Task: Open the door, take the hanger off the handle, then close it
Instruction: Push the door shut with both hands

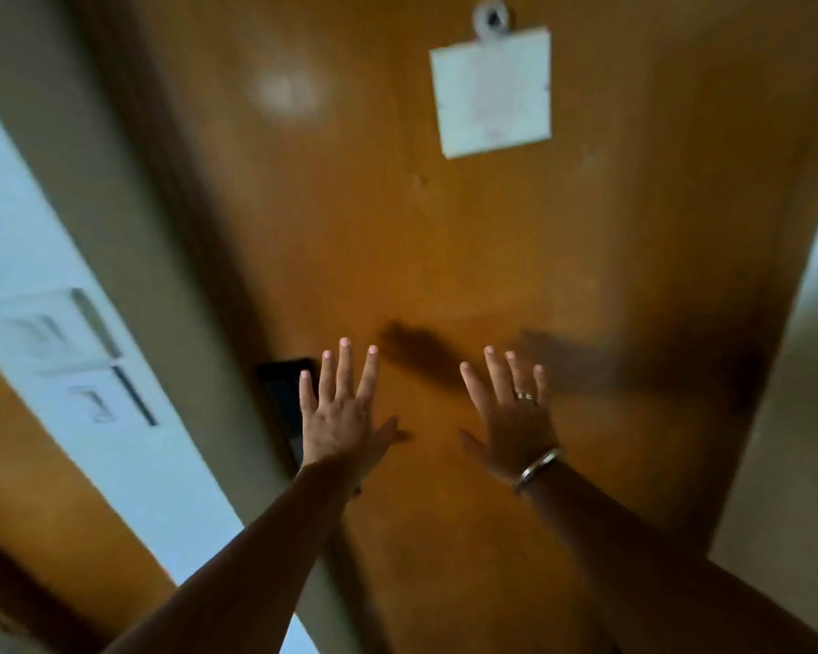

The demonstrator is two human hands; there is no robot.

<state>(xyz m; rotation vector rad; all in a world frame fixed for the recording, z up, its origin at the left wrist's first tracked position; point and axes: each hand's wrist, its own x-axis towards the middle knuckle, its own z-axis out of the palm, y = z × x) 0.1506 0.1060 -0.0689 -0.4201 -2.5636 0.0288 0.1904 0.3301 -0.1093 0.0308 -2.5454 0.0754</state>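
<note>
A brown wooden door [445,252] fills the middle of the head view, shut in its grey frame. My left hand [343,413] is raised before it with fingers spread, holding nothing. It partly covers a black lock plate [282,389] at the door's left edge. My right hand [515,417], with a ring and a bracelet, is also spread flat and empty in front of the door. Both hands cast shadows on the wood. No handle or hanger shows.
A white sheet [492,92] hangs from a metal clip [492,18] high on the door. The grey door frame [128,257] runs down the left. White switch plates [62,337] sit on the pale wall at left. A pale wall [803,394] lies at right.
</note>
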